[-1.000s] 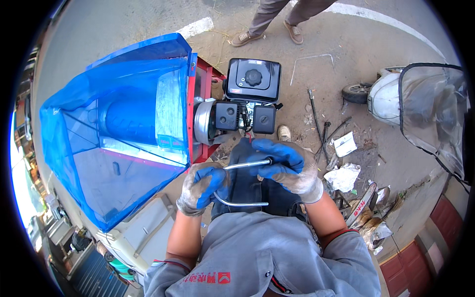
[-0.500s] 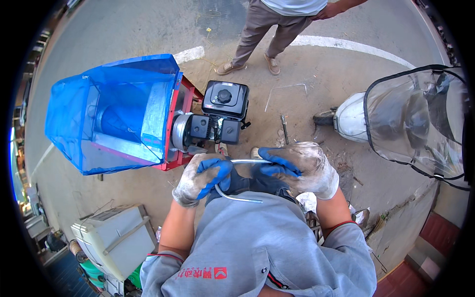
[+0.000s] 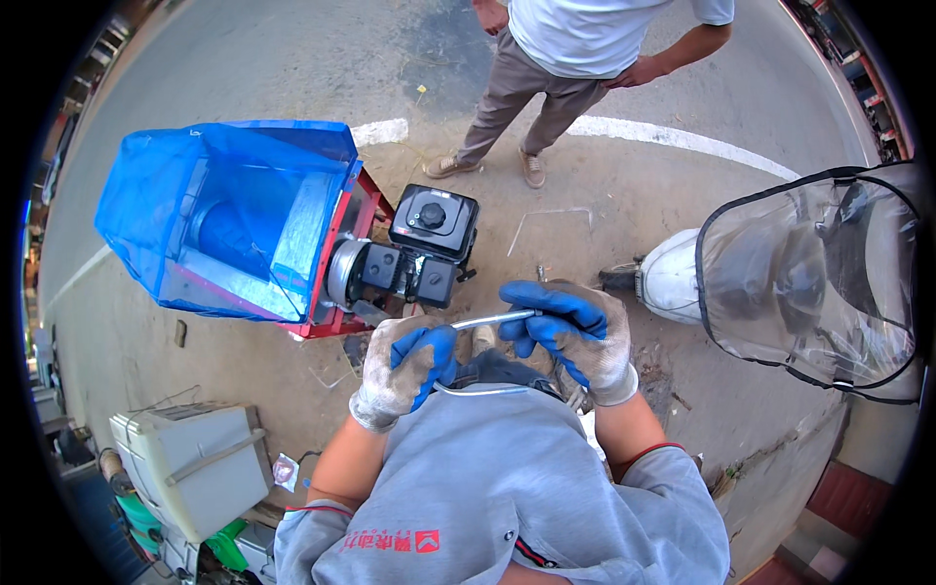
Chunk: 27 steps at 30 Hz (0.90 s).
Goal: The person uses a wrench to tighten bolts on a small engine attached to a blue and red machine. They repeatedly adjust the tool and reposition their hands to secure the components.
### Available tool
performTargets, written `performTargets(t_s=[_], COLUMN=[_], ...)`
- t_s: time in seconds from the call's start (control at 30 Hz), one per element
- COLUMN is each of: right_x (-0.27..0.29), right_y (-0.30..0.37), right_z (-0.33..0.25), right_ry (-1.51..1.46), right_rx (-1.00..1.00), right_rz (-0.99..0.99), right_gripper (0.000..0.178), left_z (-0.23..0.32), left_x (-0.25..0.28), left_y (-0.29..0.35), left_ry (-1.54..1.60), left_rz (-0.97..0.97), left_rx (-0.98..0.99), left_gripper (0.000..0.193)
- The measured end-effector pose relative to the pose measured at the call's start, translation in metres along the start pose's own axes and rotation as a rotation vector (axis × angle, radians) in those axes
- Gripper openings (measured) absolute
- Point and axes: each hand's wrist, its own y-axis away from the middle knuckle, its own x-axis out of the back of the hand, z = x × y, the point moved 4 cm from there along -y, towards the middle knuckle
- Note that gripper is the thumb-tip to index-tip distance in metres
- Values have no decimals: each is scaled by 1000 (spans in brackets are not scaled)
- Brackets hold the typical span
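A thin silvery metal rod [image 3: 492,319], bent into a hook, is held in front of my waist. My left hand [image 3: 402,372], in a white glove with blue coating, is closed around the rod near its bend. One leg of the rod runs out to my right hand [image 3: 593,339]; the other curves back below, close to my grey shirt. Gloved alike and soiled, my right hand pinches the rod's end between thumb and fingers. Just ahead of my hands stands a black engine [image 3: 432,222], joined to a red-framed machine [image 3: 330,292] under a blue mesh cover [image 3: 229,219].
A person [image 3: 556,88] in grey trousers stands beyond the engine. To the right is a white scooter [image 3: 673,276] with a clear rain cover [image 3: 760,278]. A thin bent wire [image 3: 546,214] lies on the ground. A white box [image 3: 195,468] stands at lower left.
My right hand has turned and its fingers have opened out somewhat, now pinching the rod's tip. The rod's free leg has swung up and right. The view has shifted, showing more of the other person.
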Motion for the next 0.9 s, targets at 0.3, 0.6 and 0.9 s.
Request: performTargets(t_s=[0.3, 0.6, 0.9], right_x=[5, 6, 6], right_y=[2, 0, 7], right_z=[6, -4, -6], right_ry=[-111, -30, 106], right_rx=[154, 129, -223], right_rz=[82, 13, 63], right_gripper=[39, 29, 34], left_z=[41, 46, 40], left_x=[4, -2, -8], left_y=[-9, -9, -1], left_ry=[75, 94, 199], left_rz=[-130, -100, -118], left_rx=[41, 50, -59], left_gripper=[38, 38, 39])
